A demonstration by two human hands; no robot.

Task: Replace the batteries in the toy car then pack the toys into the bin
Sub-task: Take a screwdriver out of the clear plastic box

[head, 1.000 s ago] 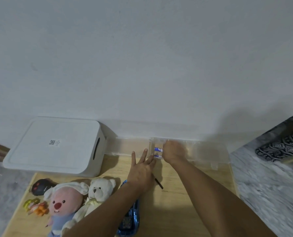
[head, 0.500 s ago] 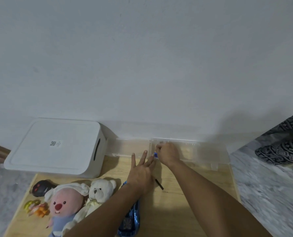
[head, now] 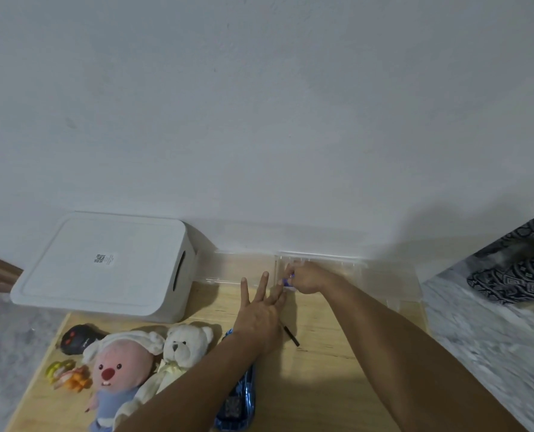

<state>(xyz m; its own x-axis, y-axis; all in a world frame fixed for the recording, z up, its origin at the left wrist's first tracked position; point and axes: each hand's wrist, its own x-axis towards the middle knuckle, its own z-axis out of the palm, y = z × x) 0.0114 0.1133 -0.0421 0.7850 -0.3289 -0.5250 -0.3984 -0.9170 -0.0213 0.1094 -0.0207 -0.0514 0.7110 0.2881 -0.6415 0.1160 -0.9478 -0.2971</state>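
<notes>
My right hand [head: 306, 277] reaches into a clear plastic box [head: 337, 265] against the wall and pinches a blue battery [head: 289, 281] at the box's near left corner. My left hand [head: 259, 310] lies flat on the wooden table [head: 337, 369], fingers spread and straight, touching the front of the clear box. The blue toy car [head: 237, 400] lies under my left forearm, mostly hidden. A white lidded bin [head: 103, 263] stands at the back left.
A pink plush [head: 119, 374], a white teddy bear [head: 181, 347], a black toy [head: 78, 338] and a yellow-orange toy [head: 67, 375] sit at the table's left. A thin black tool [head: 291, 336] lies beside my left hand. A patterned cloth [head: 514, 272] lies at the right.
My right hand has pulled back from deeper in the clear box to its near left corner, with a blue battery now between its fingers. The left hand has stayed put.
</notes>
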